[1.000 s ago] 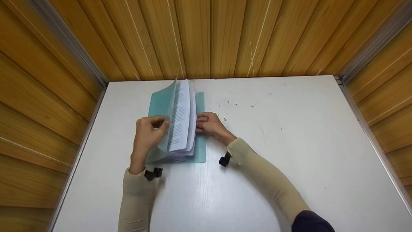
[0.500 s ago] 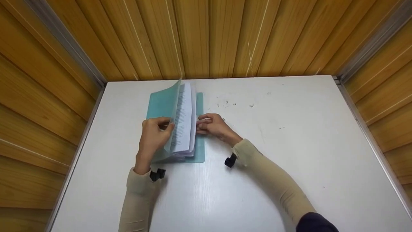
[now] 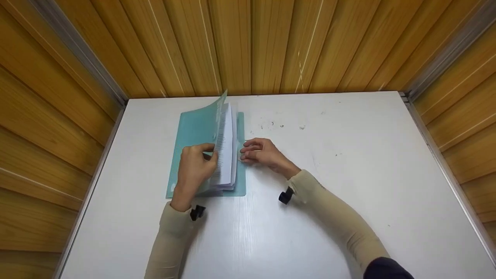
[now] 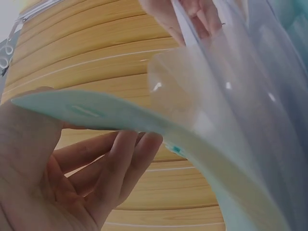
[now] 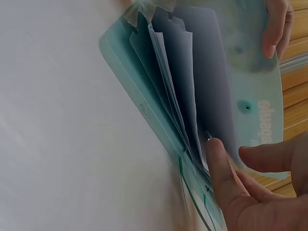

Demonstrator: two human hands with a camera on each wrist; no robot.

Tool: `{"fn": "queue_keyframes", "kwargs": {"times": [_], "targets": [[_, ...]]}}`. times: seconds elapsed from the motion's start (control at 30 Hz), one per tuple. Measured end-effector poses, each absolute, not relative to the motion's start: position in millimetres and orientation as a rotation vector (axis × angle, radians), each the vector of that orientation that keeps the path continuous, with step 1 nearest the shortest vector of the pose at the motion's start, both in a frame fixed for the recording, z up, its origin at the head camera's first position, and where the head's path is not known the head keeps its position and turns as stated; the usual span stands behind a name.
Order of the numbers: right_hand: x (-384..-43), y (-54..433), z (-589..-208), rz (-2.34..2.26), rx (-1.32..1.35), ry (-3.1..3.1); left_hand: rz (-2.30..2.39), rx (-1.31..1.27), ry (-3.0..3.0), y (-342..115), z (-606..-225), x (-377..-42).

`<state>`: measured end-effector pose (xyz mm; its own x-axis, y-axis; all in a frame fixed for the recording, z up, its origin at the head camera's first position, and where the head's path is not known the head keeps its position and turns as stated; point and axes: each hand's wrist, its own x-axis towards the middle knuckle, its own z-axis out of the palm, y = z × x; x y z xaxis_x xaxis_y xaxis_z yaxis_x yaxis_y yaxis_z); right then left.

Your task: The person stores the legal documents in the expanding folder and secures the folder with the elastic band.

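Observation:
A teal plastic folder (image 3: pixel 197 126) lies on the white table, its translucent cover raised at a slant over printed papers (image 3: pixel 226 155). My left hand (image 3: pixel 195 166) pinches the free edge of that cover (image 4: pixel 96 108) between thumb and fingers. Beside the papers' right edge is my right hand (image 3: pixel 267 155), its fingers loosely bent. In the right wrist view its index fingertip (image 5: pixel 217 147) is at the edges of the sheets, the thumb apart from it; whether it touches them I cannot tell. A clear plastic sheet (image 4: pixel 173 86) stands between the hands in the left wrist view.
The white table (image 3: pixel 329 193) extends to the right and front of the folder. Wood-patterned panels (image 3: pixel 271 46) rise behind and at both sides. Small dark marks (image 3: pixel 281 126) dot the tabletop. Each wrist bears a small black camera (image 3: pixel 286 195).
The left hand has moved right with the cover, bringing it nearer the papers and uncovering more of the teal back. The right hand has drawn slightly to the right, away from the papers.

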<state>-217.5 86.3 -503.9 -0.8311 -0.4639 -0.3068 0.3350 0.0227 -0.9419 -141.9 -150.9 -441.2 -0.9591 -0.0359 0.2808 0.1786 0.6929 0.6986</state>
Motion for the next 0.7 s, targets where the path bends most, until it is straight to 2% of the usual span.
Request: {"fn": "queue_keyframes", "kwargs": {"times": [0.7], "targets": [[-210,109,-496,-1.808,-0.247,1.876,-1.03,-0.087,-2.638,-137,-451,-141]]}}
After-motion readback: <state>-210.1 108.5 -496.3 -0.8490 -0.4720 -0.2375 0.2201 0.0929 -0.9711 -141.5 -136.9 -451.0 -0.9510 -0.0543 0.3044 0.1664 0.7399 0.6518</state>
